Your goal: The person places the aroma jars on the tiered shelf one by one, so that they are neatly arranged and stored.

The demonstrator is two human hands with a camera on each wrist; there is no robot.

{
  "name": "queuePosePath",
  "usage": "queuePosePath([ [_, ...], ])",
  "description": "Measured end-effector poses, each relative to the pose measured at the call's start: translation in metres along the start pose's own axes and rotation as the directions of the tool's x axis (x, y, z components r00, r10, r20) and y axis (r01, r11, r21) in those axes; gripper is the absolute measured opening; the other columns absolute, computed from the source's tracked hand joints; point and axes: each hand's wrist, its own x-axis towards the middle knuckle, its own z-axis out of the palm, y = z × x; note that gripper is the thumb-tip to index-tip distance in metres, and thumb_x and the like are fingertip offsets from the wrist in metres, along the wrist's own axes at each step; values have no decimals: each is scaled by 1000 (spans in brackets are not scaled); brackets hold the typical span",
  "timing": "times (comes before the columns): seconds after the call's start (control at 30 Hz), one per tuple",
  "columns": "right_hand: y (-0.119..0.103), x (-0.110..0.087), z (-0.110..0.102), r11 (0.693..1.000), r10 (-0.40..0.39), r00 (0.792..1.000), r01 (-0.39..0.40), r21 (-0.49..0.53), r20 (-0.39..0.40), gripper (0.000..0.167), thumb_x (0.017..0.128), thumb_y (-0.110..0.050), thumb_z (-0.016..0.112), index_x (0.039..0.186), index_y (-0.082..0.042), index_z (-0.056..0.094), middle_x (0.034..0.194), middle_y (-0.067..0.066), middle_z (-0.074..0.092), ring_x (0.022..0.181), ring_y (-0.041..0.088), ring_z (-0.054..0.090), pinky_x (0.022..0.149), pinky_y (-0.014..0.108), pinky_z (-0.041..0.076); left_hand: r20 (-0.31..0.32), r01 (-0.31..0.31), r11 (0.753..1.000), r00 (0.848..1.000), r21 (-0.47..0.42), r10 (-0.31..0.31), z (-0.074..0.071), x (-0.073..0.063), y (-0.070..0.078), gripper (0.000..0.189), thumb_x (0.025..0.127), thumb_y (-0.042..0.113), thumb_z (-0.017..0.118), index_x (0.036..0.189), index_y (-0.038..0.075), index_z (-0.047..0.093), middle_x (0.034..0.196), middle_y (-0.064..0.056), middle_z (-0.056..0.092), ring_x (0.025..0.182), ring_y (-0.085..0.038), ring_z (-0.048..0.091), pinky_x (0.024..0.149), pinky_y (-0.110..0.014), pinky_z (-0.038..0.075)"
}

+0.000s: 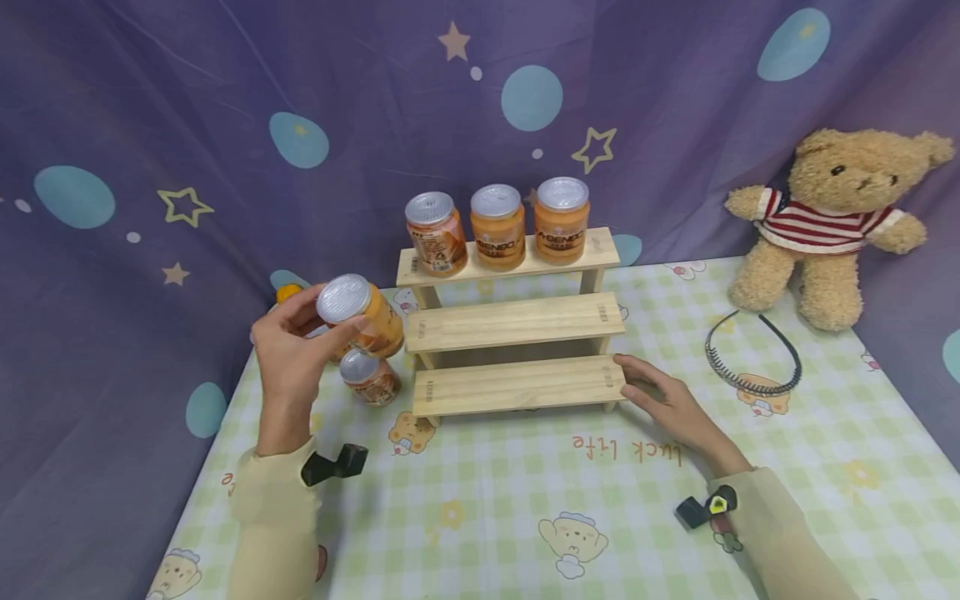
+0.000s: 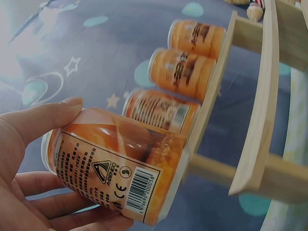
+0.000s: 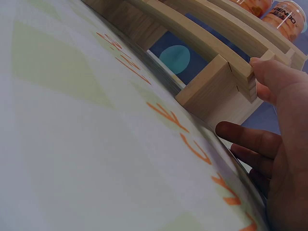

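One jar [image 1: 384,327] fills the left grip [image 1: 288,354]; it is probably light, stiff, slippery, best held round the middle. The right grip [image 1: 675,410], loosely spread, touches the shelf [image 1: 517,386].

The can [image 1: 382,323] has orange label and silver lid; it is tilted in the left hand [image 1: 288,358], above the counter [image 1: 487,475] and just left of the rack [image 1: 517,323]. This rack, of pale wood, stands upright with three steps. The right hand [image 1: 675,408] touches the right end of its lowest step.
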Motion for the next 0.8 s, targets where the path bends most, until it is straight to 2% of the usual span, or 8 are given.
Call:
queuePosePath([
  [0.2,-2,0,0,1000,5,1000,-5,6,0,49,104,-21,55,151,-28,44,136,11,64,121,-10,54,102,8,38,80,26,1000,996,6,-27,21,0,6,49,69,1,89,116,5,73,91,14,75,81,-5,70,70,-15,55],
  [0.47,-4,0,0,1000,8,1000,-8,24,-2,50,104,-22,56,151,-30,44,138,8,63,120,-14,52,101,5,37,184,-4,1000,983,-26,9,50,-3,8,54,68,-2,88,119,2,71,93,15,73,84,-4,71,69,-17,58],
  [0.53,-4,0,0,1000,4,1000,-3,22,-4,50,104,-22,56,151,-29,44,137,9,63,120,-14,52,101,5,37,204,-13,1000,979,-24,18,58,-3,9,54,68,0,89,119,4,72,95,11,74,84,-5,71,69,-17,58],
  [0.67,-4,0,0,1000,3,1000,-3,26,-4,50,104,-21,56,151,-29,44,136,8,64,120,-13,52,101,5,37,235,-43,999,971,-20,46,72,-5,12,55,68,2,90,120,5,72,105,-12,75,85,-4,71,71,-18,58],
  [0.8,-5,0,0,1000,7,1000,-7,30,-1,50,104,-22,56,151,-29,44,136,8,64,120,-14,52,102,5,37,261,-29,999,965,-44,40,86,-8,15,54,68,3,90,119,3,71,110,-22,73,85,-3,70,72,-19,58],
])
